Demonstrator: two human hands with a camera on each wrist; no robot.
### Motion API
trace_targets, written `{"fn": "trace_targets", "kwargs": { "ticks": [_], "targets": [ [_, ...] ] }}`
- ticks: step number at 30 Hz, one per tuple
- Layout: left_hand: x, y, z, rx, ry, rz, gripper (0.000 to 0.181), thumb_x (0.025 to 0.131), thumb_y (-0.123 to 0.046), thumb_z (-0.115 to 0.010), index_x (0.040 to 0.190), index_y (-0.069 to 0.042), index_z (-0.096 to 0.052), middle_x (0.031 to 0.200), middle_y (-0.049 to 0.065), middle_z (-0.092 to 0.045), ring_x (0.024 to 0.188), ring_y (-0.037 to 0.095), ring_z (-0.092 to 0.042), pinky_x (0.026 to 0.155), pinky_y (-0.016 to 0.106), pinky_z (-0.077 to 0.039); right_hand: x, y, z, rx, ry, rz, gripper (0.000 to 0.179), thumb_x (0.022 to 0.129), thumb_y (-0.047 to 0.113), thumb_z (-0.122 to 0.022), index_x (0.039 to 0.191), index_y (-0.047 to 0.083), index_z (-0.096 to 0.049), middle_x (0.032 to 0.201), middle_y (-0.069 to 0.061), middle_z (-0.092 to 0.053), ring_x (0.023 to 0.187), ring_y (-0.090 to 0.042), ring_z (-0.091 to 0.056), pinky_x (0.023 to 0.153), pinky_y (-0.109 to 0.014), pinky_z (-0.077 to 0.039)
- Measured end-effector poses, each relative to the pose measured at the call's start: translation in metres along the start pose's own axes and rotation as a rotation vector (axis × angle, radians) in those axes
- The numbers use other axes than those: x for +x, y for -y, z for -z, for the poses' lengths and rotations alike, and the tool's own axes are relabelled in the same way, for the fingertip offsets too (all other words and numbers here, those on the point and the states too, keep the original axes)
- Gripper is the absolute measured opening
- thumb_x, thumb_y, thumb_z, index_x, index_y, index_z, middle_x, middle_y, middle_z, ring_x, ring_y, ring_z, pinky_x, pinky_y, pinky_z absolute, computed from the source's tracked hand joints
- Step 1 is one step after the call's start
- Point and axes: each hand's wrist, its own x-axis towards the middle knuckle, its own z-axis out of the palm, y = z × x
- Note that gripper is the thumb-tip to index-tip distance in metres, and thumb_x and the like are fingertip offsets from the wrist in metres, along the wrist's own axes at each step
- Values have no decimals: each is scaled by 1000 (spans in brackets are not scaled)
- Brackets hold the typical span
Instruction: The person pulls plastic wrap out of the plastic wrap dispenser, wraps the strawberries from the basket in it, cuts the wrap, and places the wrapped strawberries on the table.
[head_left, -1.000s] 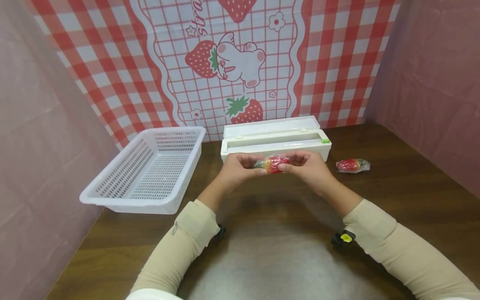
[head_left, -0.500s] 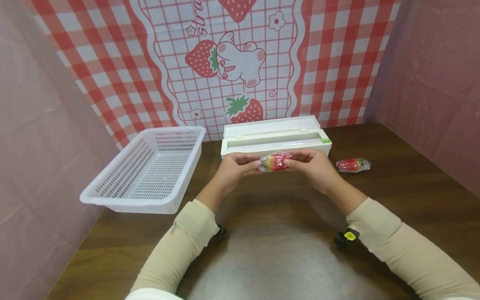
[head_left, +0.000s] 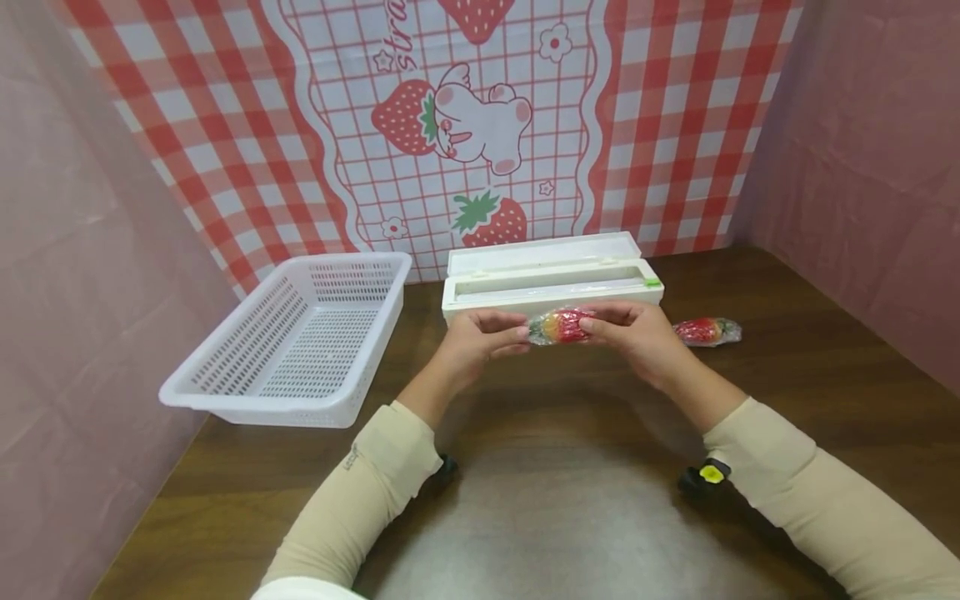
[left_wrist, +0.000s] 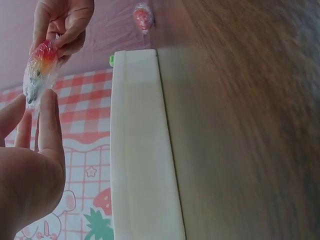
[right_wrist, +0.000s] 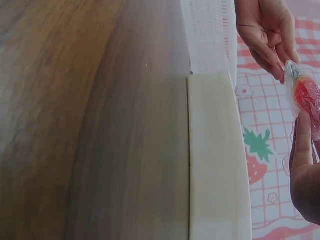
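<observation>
A strawberry [head_left: 564, 326], red shading to yellow with a green top and wrapped in clear plastic film, is held up between both hands in front of the white box. My right hand [head_left: 637, 337] grips its red end between thumb and fingers. At the green end, the fingertips of my left hand [head_left: 476, 346] pinch the edge of the film, as the left wrist view shows from behind that hand. On the table to the right lies a second wrapped strawberry [head_left: 707, 331], partly behind the right hand. It also appears as a small red wrapped strawberry [left_wrist: 143, 18] in the left wrist view.
Just behind the hands stands a long white cling film box [head_left: 551, 292], its lid raised and a green piece at its right end. A white slotted basket [head_left: 281, 406] sits at left on the wooden table [head_left: 555, 517]. A checked strawberry cloth [head_left: 660, 125] hangs behind.
Both hands and the wrapped strawberry have shifted slightly to the right. My left fingers have drawn back from the strawberry's middle to its green end.
</observation>
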Motion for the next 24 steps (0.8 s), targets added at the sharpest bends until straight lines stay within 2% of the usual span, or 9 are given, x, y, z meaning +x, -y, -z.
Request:
{"fn": "trace_targets", "kwargs": {
  "ticks": [3, 8, 12, 16, 19, 21, 24],
  "targets": [
    [-1, 2, 2, 103, 38, -33, 26, 87, 8, -67, 111, 17, -62, 96, 16, -71, 83, 25, -70, 82, 42, -57, -1, 0, 5, -14, -6, -15, 13, 91, 7, -67, 94, 17, -74, 96, 0, -71, 86, -14, -70, 85, -32, -55],
    [-5, 3, 4, 455, 121, -137, 30, 86, -5, -74, 114, 4, -67, 110, 19, -69, 97, 21, -68, 85, 36, -55, -4, 2, 14, -39, -27, -41, 10, 92, 10, -68, 92, 18, -73, 93, 1, -71, 81, -13, -69, 80, -29, -56],
    [-9, 3, 3, 745, 158, -287, 32, 86, -11, -75, 116, -1, -68, 113, 17, -69, 102, 22, -67, 86, 31, -54, -7, 4, 20, -59, -38, -70, 11, 92, 10, -68, 89, 19, -74, 89, 2, -70, 73, -12, -65, 70, -26, -56],
    [-13, 3, 2, 1001, 187, -494, 33, 86, -12, -75, 116, 0, -68, 114, 13, -69, 106, 25, -65, 93, 33, -51, -11, 4, 28, -64, -46, -102, 11, 92, 12, -68, 88, 20, -74, 87, 2, -70, 71, -12, -62, 67, -24, -55],
    [-17, 2, 1, 1154, 236, -632, 35, 84, -13, -76, 117, -2, -68, 115, 11, -69, 110, 24, -63, 99, 33, -47, -12, 2, 34, -43, -48, -115, 11, 92, 10, -67, 88, 19, -73, 87, 2, -70, 72, -11, -63, 67, -24, -55],
    [-19, 2, 1, 1236, 281, -690, 37, 85, -16, -76, 119, -3, -67, 119, 10, -67, 113, 23, -60, 102, 32, -44, -13, 1, 38, -36, -45, -122, 11, 92, 8, -66, 89, 17, -72, 86, 2, -70, 73, -11, -63, 66, -23, -55],
    [-24, 1, 0, 1317, 345, -720, 41, 85, -20, -76, 122, -6, -66, 125, 12, -64, 117, 25, -58, 104, 33, -42, -15, 0, 46, -40, -41, -147, 10, 92, 7, -66, 89, 15, -70, 86, 2, -68, 74, -10, -64, 67, -23, -56]
  ]
}}
